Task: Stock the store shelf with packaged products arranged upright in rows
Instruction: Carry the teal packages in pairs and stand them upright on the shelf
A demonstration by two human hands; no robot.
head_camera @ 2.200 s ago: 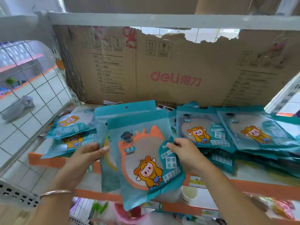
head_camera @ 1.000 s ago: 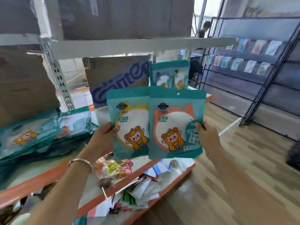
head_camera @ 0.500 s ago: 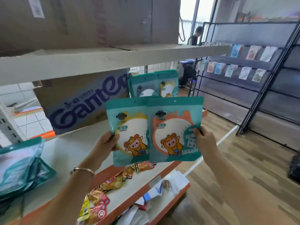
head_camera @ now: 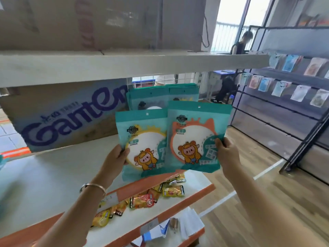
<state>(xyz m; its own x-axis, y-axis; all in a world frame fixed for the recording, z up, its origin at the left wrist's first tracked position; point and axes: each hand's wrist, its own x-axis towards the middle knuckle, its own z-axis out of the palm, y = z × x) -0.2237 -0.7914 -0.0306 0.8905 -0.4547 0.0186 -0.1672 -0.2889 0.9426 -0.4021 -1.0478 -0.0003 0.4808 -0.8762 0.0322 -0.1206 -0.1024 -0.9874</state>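
Step in hand, as we read it: carrying two packets to the row, not yet placed. The Ganten carton (head_camera: pixel 71 118) sits along the back edge of the shelf (head_camera: pixel 44 175), with bare board in front of it. Our left hand (head_camera: pixel 115 161) pinches the yellow-ring packet (head_camera: pixel 142 145) by its left edge, thumb on the front. The packet is upright and in the air over the shelf's front edge. The standing packets (head_camera: pixel 160 97) are behind it at the back right corner, just beside the carton. The orange-ring packet (head_camera: pixel 195 138) overlaps the yellow one's right edge, and our right hand (head_camera: pixel 226 154) pinches it at its right edge. Loose snack sachets (head_camera: pixel 151 198) lie on the lower shelf beneath. Next we should push both forward, set their bottom edges on the board directly in front of the standing packets, faces outward, and release only once they lean back. The pouches look floppy, so they will likely tip forward otherwise.
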